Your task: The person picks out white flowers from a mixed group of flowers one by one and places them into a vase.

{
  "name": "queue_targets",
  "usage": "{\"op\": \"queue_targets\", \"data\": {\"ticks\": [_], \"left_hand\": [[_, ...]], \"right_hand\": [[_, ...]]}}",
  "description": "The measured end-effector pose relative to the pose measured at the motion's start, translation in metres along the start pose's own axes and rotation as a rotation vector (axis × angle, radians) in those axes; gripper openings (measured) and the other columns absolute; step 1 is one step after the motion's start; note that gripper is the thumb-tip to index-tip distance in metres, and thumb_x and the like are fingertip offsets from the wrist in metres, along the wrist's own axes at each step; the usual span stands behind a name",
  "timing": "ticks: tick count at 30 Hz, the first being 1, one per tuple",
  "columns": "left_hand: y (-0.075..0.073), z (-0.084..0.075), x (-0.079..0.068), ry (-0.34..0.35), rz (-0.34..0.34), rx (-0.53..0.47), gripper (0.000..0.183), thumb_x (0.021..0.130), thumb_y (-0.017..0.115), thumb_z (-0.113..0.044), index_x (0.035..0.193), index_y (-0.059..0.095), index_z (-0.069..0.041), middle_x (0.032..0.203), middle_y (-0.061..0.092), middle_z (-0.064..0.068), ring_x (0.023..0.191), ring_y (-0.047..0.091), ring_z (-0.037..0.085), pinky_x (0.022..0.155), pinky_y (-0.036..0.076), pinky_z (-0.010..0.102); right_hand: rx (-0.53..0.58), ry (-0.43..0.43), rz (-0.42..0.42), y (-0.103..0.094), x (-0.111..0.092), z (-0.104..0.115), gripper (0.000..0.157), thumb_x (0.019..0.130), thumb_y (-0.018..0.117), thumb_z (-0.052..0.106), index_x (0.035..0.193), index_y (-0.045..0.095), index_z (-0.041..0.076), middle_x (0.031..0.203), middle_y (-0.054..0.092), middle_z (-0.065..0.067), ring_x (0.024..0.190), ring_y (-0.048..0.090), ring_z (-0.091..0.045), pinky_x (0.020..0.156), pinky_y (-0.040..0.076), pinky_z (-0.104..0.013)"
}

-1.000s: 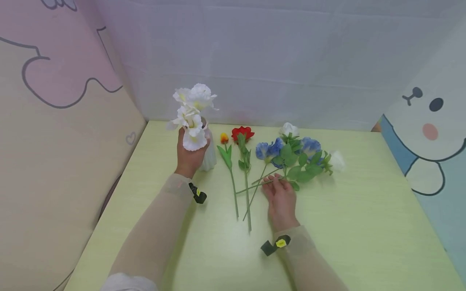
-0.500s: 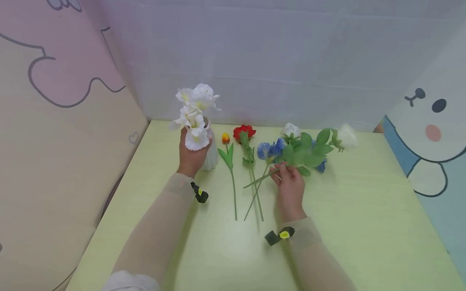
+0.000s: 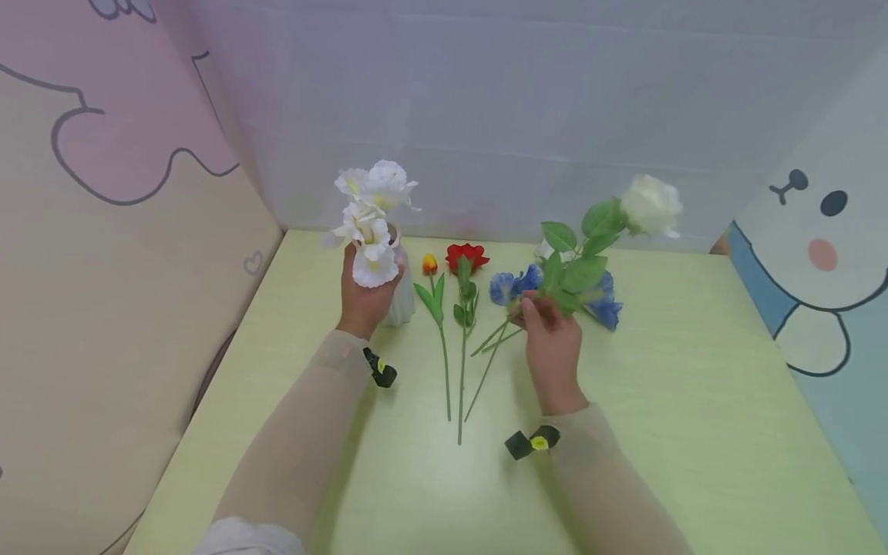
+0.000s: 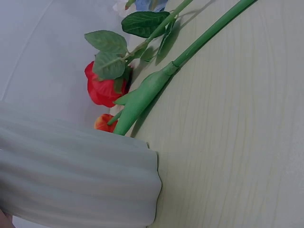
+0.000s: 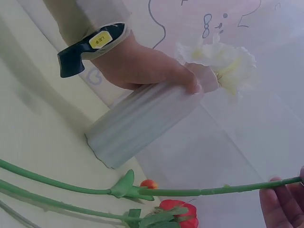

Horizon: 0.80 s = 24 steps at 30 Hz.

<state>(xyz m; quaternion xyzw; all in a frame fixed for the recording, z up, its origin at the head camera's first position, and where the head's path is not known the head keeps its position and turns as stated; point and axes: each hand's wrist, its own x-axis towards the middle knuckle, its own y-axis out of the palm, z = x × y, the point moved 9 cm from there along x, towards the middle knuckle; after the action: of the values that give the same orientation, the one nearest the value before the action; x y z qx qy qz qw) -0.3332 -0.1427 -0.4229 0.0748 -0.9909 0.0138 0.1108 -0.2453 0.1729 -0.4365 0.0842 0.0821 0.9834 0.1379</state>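
The person's left hand (image 3: 368, 299) grips a pale vase (image 3: 400, 299) while the fingers (image 5: 279, 204) of the right hand (image 3: 553, 351) pinch a white rose (image 3: 650, 205) by its stem (image 5: 247, 186).

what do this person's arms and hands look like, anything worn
Left hand and right hand are ungloved. Left sleeve and right sleeve are long and beige, with white fabric farther up the left arm. Left band and right band are black, each with a yellow label.

On the table (image 3: 694, 401) we see the vase (image 3: 401, 301) at left, irises (image 3: 375, 231) at its mouth. Rightward lie the tulip (image 3: 435, 310), the rose (image 3: 466, 257) — then loose irises (image 3: 513, 286).
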Motion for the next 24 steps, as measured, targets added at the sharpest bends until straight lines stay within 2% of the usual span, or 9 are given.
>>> {"op": "queue_targets", "data": {"ticks": [3,5,9,10,13,16,17,20,24], "left_hand": [[-0.001,0.014,0.006,0.004,0.002,-0.061,0.076,0.087,0.074,0.003,0.151,0.033,0.003,0.156,0.042,0.016,0.142,0.040,0.024,0.116,0.034,0.032],[-0.001,0.018,0.007,0.002,0.008,-0.138,0.075,0.087,0.073,0.005,0.151,0.033,0.003,0.155,0.042,0.015,0.141,0.040,0.023,0.115,0.034,0.033],[-0.002,0.019,0.008,0.018,-0.004,-0.084,0.075,0.087,0.075,0.000,0.150,0.034,0.001,0.153,0.044,0.012,0.139,0.042,0.019,0.114,0.035,0.030],[0.000,0.020,0.007,0.001,0.004,-0.142,0.073,0.088,0.074,0.000,0.150,0.034,0.001,0.154,0.044,0.013,0.139,0.042,0.020,0.115,0.035,0.031],[0.002,0.017,0.007,-0.019,0.013,-0.157,0.073,0.089,0.072,0.002,0.151,0.033,0.001,0.155,0.042,0.013,0.140,0.041,0.021,0.115,0.035,0.032],[0.004,0.005,0.003,-0.005,0.017,-0.105,0.073,0.090,0.071,0.004,0.151,0.032,0.003,0.156,0.041,0.017,0.142,0.040,0.026,0.116,0.034,0.035],[0.003,-0.001,0.001,0.019,0.006,-0.024,0.074,0.088,0.073,0.003,0.151,0.032,0.003,0.155,0.042,0.018,0.141,0.041,0.027,0.116,0.034,0.035],[0.003,-0.014,-0.003,0.062,-0.019,0.102,0.075,0.087,0.075,0.002,0.149,0.034,0.005,0.153,0.044,0.020,0.140,0.042,0.031,0.117,0.033,0.037],[0.004,-0.017,-0.006,0.062,-0.024,0.096,0.074,0.086,0.076,0.003,0.148,0.035,0.006,0.152,0.044,0.021,0.139,0.043,0.032,0.116,0.034,0.036]], "right_hand": [[0.006,-0.022,0.027,0.008,0.005,0.008,0.022,0.100,0.069,0.014,0.115,0.067,-0.002,0.116,0.066,-0.023,0.095,0.071,-0.025,0.090,0.058,-0.038],[-0.005,-0.053,0.054,0.015,0.008,0.015,0.022,0.101,0.068,0.014,0.116,0.066,-0.002,0.116,0.065,-0.024,0.094,0.071,-0.025,0.088,0.059,-0.037],[-0.041,-0.126,0.123,0.033,0.014,0.032,0.024,0.101,0.067,0.009,0.117,0.064,-0.008,0.116,0.064,-0.027,0.089,0.071,-0.022,0.083,0.060,-0.037],[-0.049,-0.137,0.139,0.037,0.016,0.036,0.024,0.101,0.067,0.009,0.117,0.064,-0.009,0.114,0.064,-0.028,0.087,0.071,-0.022,0.082,0.060,-0.037],[-0.085,-0.150,0.183,0.050,0.021,0.045,0.024,0.101,0.068,0.012,0.115,0.066,-0.006,0.108,0.067,-0.024,0.085,0.071,-0.023,0.080,0.060,-0.038],[-0.112,-0.148,0.227,0.062,0.027,0.053,0.022,0.101,0.069,0.017,0.112,0.068,-0.001,0.103,0.070,-0.016,0.086,0.071,-0.032,0.080,0.060,-0.039],[-0.109,-0.147,0.244,0.067,0.029,0.056,0.021,0.101,0.069,0.018,0.111,0.067,-0.001,0.102,0.070,-0.015,0.087,0.070,-0.036,0.081,0.060,-0.040],[-0.083,-0.124,0.291,0.079,0.034,0.062,0.020,0.100,0.070,0.017,0.110,0.068,0.000,0.102,0.070,-0.015,0.089,0.069,-0.040,0.081,0.060,-0.040],[-0.027,-0.056,0.305,0.094,0.044,0.066,0.017,0.099,0.070,0.012,0.113,0.070,0.002,0.101,0.070,-0.014,0.086,0.071,-0.032,0.080,0.061,-0.037]]}}
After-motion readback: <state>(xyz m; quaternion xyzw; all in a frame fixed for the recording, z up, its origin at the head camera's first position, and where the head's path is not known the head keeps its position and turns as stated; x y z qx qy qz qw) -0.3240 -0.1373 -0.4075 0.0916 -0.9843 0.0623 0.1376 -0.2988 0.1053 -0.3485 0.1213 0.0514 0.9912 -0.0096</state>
